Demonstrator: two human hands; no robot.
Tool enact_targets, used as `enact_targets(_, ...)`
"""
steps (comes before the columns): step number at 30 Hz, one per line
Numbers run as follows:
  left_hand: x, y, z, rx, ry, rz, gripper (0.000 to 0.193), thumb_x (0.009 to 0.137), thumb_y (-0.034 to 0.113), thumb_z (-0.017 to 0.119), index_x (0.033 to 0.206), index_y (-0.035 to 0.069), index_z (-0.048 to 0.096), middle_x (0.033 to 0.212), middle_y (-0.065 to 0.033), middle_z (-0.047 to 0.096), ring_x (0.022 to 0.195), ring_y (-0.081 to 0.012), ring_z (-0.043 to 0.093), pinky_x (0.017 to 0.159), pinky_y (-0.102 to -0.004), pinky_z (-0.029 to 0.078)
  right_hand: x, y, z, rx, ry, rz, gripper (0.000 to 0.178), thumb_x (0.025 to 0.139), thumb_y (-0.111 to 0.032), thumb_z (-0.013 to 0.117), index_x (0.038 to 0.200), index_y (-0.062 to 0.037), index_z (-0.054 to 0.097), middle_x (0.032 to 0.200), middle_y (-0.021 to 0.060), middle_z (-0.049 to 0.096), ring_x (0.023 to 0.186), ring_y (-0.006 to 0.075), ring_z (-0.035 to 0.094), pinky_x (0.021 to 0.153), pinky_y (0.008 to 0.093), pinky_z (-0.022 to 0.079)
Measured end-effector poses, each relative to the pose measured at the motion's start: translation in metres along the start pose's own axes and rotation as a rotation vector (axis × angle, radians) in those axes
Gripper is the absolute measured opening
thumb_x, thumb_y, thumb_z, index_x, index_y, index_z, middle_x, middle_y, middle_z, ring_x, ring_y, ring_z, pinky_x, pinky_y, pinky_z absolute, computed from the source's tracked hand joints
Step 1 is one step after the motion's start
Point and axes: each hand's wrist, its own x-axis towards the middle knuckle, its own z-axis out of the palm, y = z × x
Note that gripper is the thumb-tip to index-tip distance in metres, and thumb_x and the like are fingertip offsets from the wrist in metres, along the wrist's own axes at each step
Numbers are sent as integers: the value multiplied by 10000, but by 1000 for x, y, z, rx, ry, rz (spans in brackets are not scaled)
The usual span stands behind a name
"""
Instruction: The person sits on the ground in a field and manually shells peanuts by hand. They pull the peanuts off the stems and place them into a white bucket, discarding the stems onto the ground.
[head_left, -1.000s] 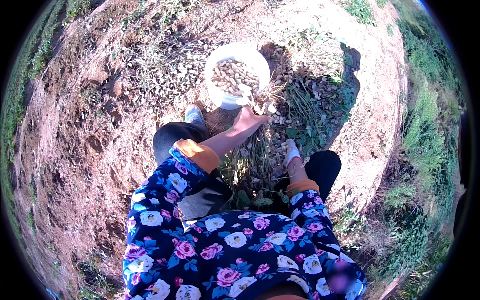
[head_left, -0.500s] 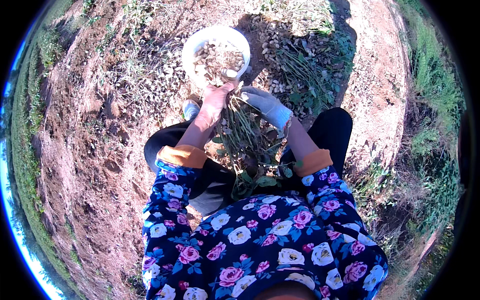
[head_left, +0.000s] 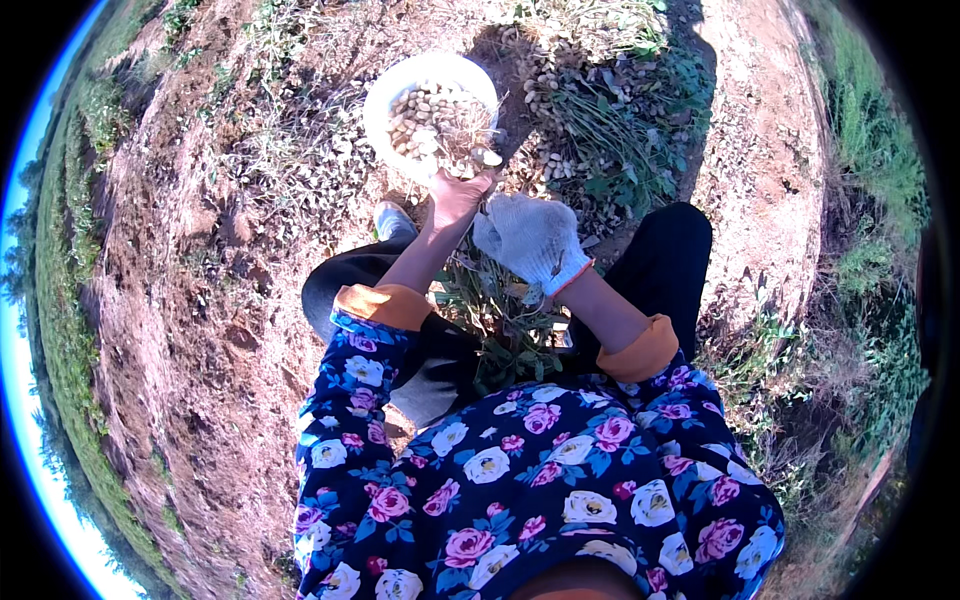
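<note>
My left hand is bare and closed at the near rim of a white bucket, gripping the root end of a bunch of peanut plants. Roots with a few pods stick out past its fingers over the bucket. Beside it, my right hand wears a white knitted glove. Its fingers are curled round the stems just below the left hand, partly hidden by the glove's back. The leafy ends hang down between my legs. Loose peanuts lie inside the bucket.
A heap of pulled peanut plants with pods attached lies right of the bucket. Dry stalks and leaves litter the soil to its left. My knees flank the bunch, and green weeds line the right side.
My right hand has turned over and moved left, closing on the stems. My left hand and the root end have shifted right, uncovering more peanuts in the bucket.
</note>
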Motion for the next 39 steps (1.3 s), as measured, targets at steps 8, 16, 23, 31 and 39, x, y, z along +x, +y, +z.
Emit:
enact_targets(8, -1, 15, 0, 238, -18, -59, 271, 719, 150, 705, 764, -90, 586, 698, -102, 619, 597, -125, 548, 547, -281, 466, 10, 0, -46, 299, 248, 27, 143, 757, -175, 554, 858, -74, 571, 675, 110, 564, 624, 300, 588, 565, 379, 474)
enact_targets(16, 5, -27, -8, 52, -186, -19, 427, 703, 182, 699, 984, -95, 536, 847, -146, 631, 767, -177, 607, 686, -297, 494, 43, 48, 0, 52, 160, -110, 283, 814, -348, 581, 946, -100, 552, 855, 129, 620, 776, 327, 606, 693, 385, 485)
enact_targets(23, 5, -7, -20, 75, -78, -201, 228, 749, 155, 659, 831, -52, 608, 745, -94, 639, 623, -136, 578, 533, -251, 464, 5, -21, -38, 738, -484, -254, 185, 821, -267, 554, 776, -91, 521, 658, 84, 510, 599, 172, 519, 533, 275, 421)
enact_targets(31, 0, 32, -13, -374, -135, -273, 240, 797, 63, 625, 1027, 3, 585, 916, -49, 620, 793, -130, 592, 709, -262, 514, 0, 27, -47, 1982, -168, 647, 288, 843, -287, 522, 992, -43, 552, 726, 118, 581, 503, 107, 495, 380, 211, 364)
enact_targets(39, -8, 60, 0, -356, -199, -327, 336, 844, 282, 613, 1065, 30, 586, 980, -26, 610, 835, -103, 554, 776, -261, 460, 28, 31, -17, 769, -223, 621, 436, 775, -405, 613, 957, -9, 611, 768, 95, 630, 641, 151, 608, 593, 281, 478)
